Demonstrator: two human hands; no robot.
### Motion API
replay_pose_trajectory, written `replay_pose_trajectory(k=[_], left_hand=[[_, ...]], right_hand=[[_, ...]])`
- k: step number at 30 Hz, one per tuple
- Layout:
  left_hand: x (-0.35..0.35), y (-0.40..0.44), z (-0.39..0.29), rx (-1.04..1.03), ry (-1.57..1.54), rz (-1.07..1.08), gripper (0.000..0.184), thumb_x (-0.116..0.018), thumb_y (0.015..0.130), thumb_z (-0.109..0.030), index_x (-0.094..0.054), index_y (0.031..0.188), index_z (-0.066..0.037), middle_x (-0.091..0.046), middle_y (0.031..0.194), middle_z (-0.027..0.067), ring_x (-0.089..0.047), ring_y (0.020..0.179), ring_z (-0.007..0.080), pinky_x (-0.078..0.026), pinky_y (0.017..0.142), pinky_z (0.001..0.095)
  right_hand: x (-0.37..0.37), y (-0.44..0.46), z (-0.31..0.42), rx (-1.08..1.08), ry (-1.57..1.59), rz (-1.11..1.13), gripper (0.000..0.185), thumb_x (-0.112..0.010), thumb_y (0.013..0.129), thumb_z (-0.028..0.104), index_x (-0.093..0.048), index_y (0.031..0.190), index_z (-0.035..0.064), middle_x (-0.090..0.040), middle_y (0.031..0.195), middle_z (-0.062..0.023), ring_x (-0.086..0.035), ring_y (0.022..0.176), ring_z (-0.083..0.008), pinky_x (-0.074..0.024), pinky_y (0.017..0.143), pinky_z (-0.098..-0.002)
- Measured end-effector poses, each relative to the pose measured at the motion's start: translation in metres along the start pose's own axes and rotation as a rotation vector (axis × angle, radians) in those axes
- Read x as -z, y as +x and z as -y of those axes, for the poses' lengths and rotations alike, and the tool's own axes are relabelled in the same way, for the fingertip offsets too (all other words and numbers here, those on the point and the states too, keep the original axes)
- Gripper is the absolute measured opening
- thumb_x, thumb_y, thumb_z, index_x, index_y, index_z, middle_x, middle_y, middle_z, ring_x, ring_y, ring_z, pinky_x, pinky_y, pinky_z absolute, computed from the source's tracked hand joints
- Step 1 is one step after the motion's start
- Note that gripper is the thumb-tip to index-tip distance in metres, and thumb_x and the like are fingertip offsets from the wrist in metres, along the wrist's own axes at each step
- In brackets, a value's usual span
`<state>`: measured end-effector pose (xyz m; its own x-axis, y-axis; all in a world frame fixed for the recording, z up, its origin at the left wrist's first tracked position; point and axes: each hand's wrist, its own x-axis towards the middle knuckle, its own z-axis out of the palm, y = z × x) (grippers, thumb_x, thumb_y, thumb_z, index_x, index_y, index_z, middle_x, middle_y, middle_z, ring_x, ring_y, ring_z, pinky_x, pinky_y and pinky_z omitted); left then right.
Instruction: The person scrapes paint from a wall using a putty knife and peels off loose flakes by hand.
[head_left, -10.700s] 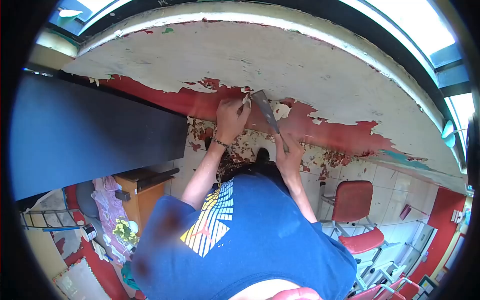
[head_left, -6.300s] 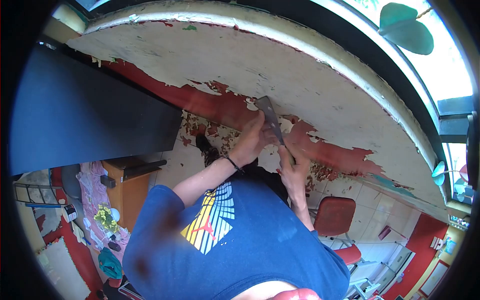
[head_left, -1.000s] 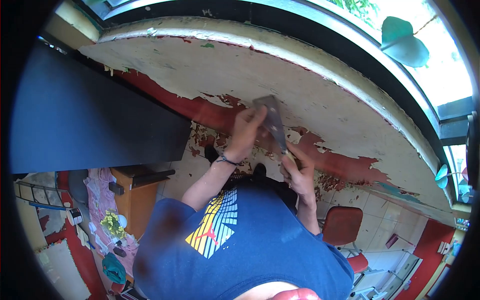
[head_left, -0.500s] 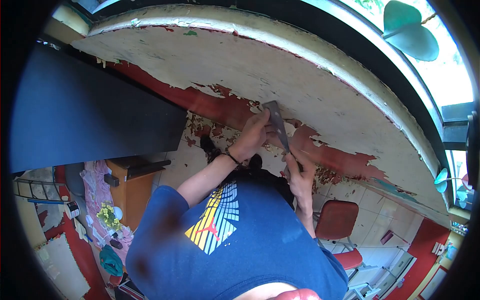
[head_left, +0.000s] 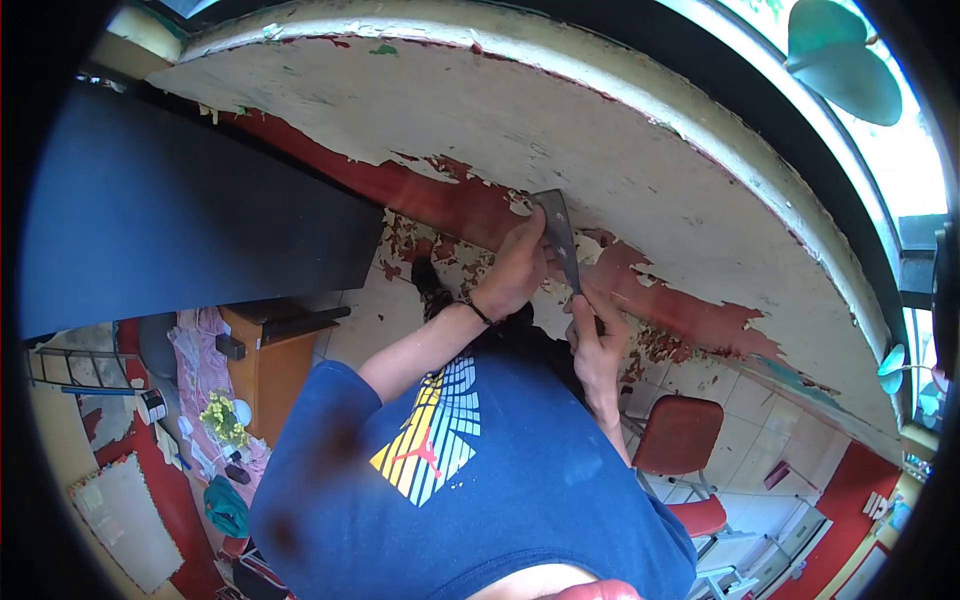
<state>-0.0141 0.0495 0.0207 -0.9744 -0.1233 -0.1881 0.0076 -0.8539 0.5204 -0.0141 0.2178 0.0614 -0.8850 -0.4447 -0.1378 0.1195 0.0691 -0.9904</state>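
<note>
My scraper (head_left: 562,240) has a grey metal blade with pale flecks, narrowing from its broad edge to the handle in my right hand (head_left: 600,345). It slants, with my left hand (head_left: 518,270) on the blade near that edge. The edge is at the ragged border where the wall's whitish surface (head_left: 640,170) meets torn red paint (head_left: 690,315).

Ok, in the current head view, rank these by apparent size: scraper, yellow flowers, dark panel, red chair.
1. Dark panel
2. Red chair
3. Scraper and yellow flowers: too alike to rank.
</note>
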Motion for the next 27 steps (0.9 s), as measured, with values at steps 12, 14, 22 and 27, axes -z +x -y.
replay_pose_trajectory(k=[12,14,22,27], left_hand=[[0.0,-0.007,-0.015,-0.088,0.061,-0.011,0.038,-0.043,0.103,-0.043,-0.06,0.108,-0.009,-0.065,0.099,0.004,-0.062,0.092,0.0171,-0.05,0.083,0.0368],[-0.008,-0.007,-0.018,-0.014,0.18,-0.085,0.038,-0.043,0.103,-0.042,-0.06,0.109,-0.009,-0.065,0.1,0.0042,-0.062,0.092,0.0173,-0.05,0.083,0.0372],[-0.007,-0.009,-0.011,-0.005,0.134,-0.062,0.037,-0.043,0.103,-0.042,-0.058,0.111,-0.009,-0.065,0.102,0.0049,-0.061,0.095,0.0166,-0.049,0.085,0.0385],[0.007,0.0,0.0,-0.036,0.023,-0.062,0.039,-0.042,0.103,-0.044,-0.057,0.112,-0.009,-0.064,0.099,0.0045,-0.061,0.092,0.0168,-0.049,0.084,0.0374]], right_hand=[[-0.011,0.001,-0.011,0.033,0.005,-0.004,0.028,-0.058,0.095,0.009,-0.065,0.12,-0.001,-0.061,0.081,-0.0027,-0.047,0.056,-0.0051,-0.0359,0.049,-0.0224],[0.001,-0.001,-0.019,0.033,-0.011,-0.036,0.027,-0.058,0.095,0.008,-0.065,0.12,-0.0014,-0.059,0.078,-0.0013,-0.044,0.054,-0.0044,-0.0344,0.047,-0.0223],[0.006,-0.005,-0.029,0.082,0.034,-0.007,0.029,-0.053,0.099,0.009,-0.06,0.126,-0.0009,-0.059,0.082,-0.0036,-0.04,0.048,-0.0027,-0.0312,0.041,-0.0196],[-0.004,0.006,-0.026,0.052,0.081,-0.009,0.029,-0.054,0.098,0.007,-0.061,0.125,-0.0011,-0.059,0.083,-0.0041,-0.041,0.049,-0.0028,-0.0313,0.042,-0.0196]])
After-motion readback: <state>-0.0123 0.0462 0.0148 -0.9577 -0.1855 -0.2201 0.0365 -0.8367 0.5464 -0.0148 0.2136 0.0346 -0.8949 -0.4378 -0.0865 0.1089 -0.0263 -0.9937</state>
